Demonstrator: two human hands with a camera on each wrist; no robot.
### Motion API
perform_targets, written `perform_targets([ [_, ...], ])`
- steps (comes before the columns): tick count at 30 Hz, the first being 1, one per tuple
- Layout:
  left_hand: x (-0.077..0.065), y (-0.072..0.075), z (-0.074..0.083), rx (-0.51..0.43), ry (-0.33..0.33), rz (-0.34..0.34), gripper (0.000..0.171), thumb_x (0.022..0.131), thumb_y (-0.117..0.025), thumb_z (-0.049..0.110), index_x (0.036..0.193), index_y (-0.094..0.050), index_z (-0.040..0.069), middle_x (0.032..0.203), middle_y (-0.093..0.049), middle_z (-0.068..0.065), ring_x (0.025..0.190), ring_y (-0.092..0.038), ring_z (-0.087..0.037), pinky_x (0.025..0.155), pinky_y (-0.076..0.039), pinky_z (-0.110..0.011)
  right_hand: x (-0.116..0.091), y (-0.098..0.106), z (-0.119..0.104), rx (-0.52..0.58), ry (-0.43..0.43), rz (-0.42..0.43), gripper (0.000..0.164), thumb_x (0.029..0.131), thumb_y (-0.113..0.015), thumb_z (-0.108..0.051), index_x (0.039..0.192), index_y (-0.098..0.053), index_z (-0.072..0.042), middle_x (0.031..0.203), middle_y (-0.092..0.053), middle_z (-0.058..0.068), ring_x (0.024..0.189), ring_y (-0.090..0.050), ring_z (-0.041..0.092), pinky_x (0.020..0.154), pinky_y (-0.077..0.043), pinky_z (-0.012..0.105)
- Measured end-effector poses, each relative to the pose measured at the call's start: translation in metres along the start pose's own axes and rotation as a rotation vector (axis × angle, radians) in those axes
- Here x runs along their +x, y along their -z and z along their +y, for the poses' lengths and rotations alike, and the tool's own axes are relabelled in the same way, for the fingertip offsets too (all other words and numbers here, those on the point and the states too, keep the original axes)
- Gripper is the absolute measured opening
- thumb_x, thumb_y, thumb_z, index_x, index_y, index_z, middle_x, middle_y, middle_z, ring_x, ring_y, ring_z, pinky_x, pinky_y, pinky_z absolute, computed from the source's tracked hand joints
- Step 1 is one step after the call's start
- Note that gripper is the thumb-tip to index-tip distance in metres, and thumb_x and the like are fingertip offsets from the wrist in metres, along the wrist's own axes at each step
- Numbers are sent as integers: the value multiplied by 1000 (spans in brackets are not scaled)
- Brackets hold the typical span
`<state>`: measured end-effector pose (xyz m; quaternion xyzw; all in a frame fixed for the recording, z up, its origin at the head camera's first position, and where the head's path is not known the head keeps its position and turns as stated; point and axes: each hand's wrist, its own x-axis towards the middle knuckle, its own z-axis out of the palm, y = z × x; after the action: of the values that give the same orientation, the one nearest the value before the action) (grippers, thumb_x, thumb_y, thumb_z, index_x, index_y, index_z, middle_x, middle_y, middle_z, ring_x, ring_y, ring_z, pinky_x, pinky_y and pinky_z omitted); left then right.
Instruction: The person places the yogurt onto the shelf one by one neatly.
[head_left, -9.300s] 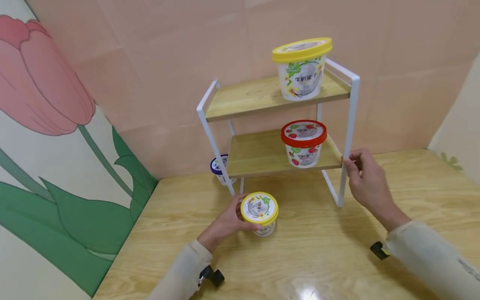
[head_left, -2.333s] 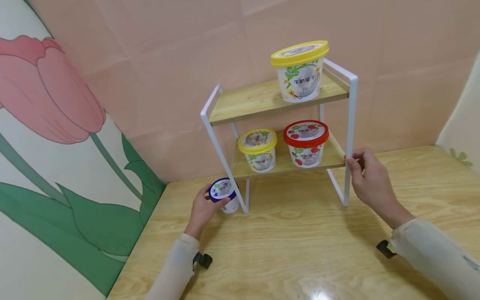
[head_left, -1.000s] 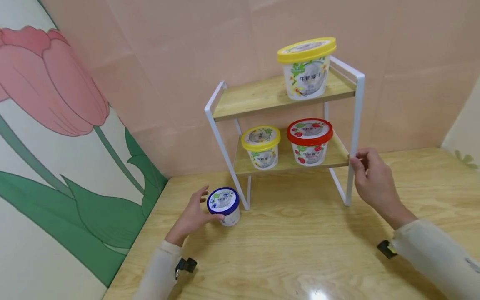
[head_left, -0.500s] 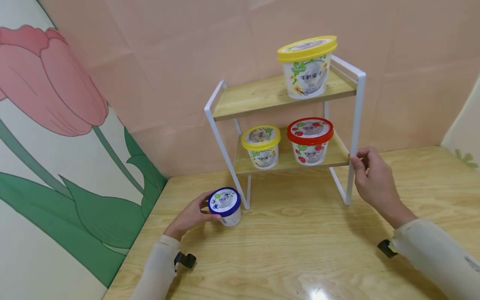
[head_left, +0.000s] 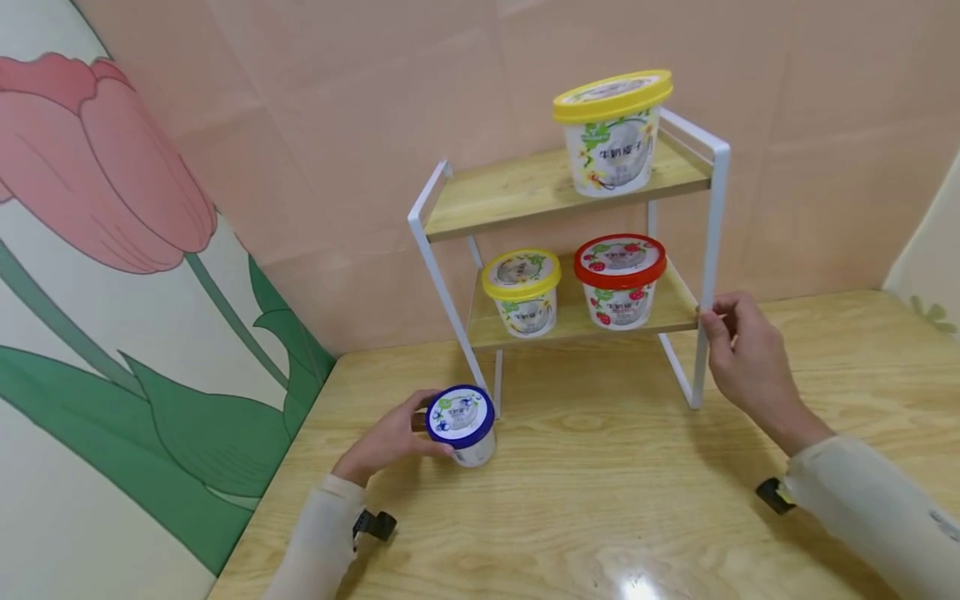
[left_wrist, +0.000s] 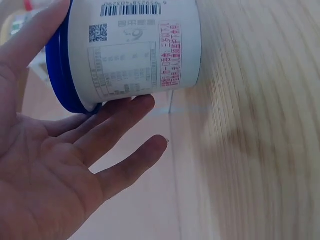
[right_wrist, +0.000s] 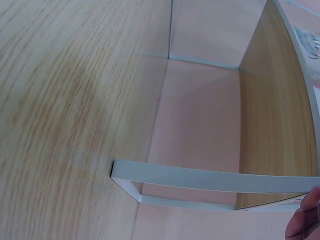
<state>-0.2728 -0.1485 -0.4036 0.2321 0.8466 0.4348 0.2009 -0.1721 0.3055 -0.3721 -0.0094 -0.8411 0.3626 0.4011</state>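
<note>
My left hand [head_left: 393, 437] grips a blue-lidded paper ice cream tub [head_left: 461, 417] from its left side, thumb in front and fingers behind. In the left wrist view the tub's white wall [left_wrist: 135, 45] shows a barcode, and its base is close to the tabletop. The tub is upright, just before the left leg of a two-tier shelf rack [head_left: 716, 225]. My right hand [head_left: 750, 362] pinches the rack's right front post at lower-shelf height; in the right wrist view only its fingertips [right_wrist: 307, 212] show at the white metal frame [right_wrist: 210, 179].
On the lower shelf stand a small yellow-lidded tub [head_left: 527, 317] and a red-lidded tub [head_left: 621, 308]. A larger yellow-lidded tub [head_left: 611, 154] stands on the upper shelf. Behind is a pink wall covering [head_left: 337, 167], with a tulip-painted panel [head_left: 97, 167] at left.
The small yellow-lidded tub went from my left hand to the lower shelf. My left hand then took the blue-lidded tub, drawing it forward and now slightly right. The right hand stays on the post.
</note>
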Motion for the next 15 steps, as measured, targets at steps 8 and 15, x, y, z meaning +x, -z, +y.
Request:
perform_targets([
  [8, 0, -25, 20, 34, 23, -7, 104, 71, -90, 41, 151, -32, 10, 152, -44, -12, 135, -50, -37, 109, -46, -51, 0, 0, 2, -3, 3, 2, 18, 102, -53, -11, 107, -54, 6, 80, -57, 13, 64, -40, -6, 52, -34, 13],
  [15, 6, -43, 32, 28, -4, -4, 100, 73, -89, 37, 150, -33, 5, 149, -47, -16, 132, -52, -38, 105, -49, -50, 0, -1, 3, 3, 11, 17, 17, 102, -54, -11, 107, -54, 5, 78, -55, 8, 63, -40, -6, 52, -33, 14],
])
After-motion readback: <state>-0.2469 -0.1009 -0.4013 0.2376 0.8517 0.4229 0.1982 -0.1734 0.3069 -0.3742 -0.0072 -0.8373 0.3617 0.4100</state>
